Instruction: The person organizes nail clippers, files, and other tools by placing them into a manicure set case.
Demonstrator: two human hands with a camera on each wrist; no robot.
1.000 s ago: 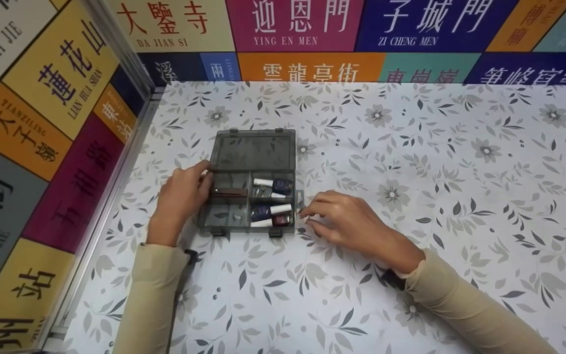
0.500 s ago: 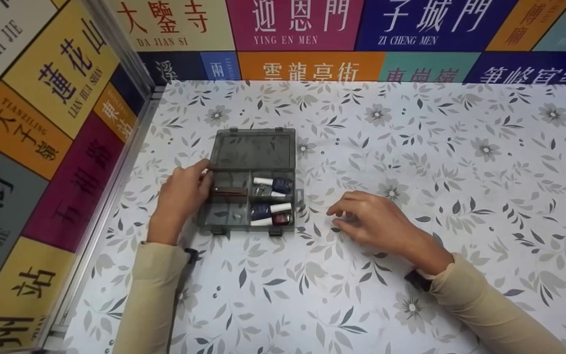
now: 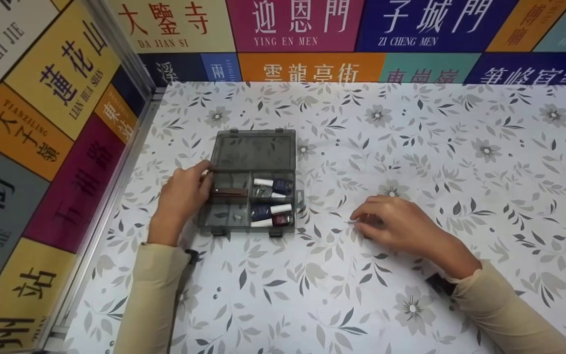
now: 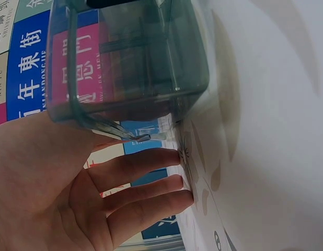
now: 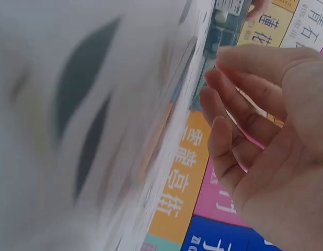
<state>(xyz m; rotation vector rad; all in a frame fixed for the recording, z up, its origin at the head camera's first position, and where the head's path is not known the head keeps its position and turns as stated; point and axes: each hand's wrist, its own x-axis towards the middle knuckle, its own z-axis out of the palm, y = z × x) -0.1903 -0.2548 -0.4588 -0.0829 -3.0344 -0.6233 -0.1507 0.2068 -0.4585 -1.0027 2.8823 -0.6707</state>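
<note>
A smoky see-through compartment box (image 3: 247,231) lies on the table with its lid (image 3: 253,150) folded back. My left hand (image 3: 180,199) rests against its left side near the hinge; in the left wrist view several fingers (image 4: 146,170) stretch down toward the tabletop beside the box corner. In the right compartments lie several small nail polish bottles with white caps, among them a dark blue one (image 3: 261,213) and a dark red one (image 3: 281,219). A narrow brown strip (image 3: 230,191) lies on the left. To the box's right, my right hand (image 3: 401,223) hovers low with loosely bent fingers, nothing visible in them.
The tablecloth (image 3: 435,147) is white with grey leaves and flowers. Coloured sign panels (image 3: 307,66) stand along the back edge, and more panels (image 3: 62,118) line the left side. Bare patterned table stretches right of the box.
My right hand has drawn away from the box's right side, moving right and slightly toward me. The left hand, the box and the bottles in it have stayed in place.
</note>
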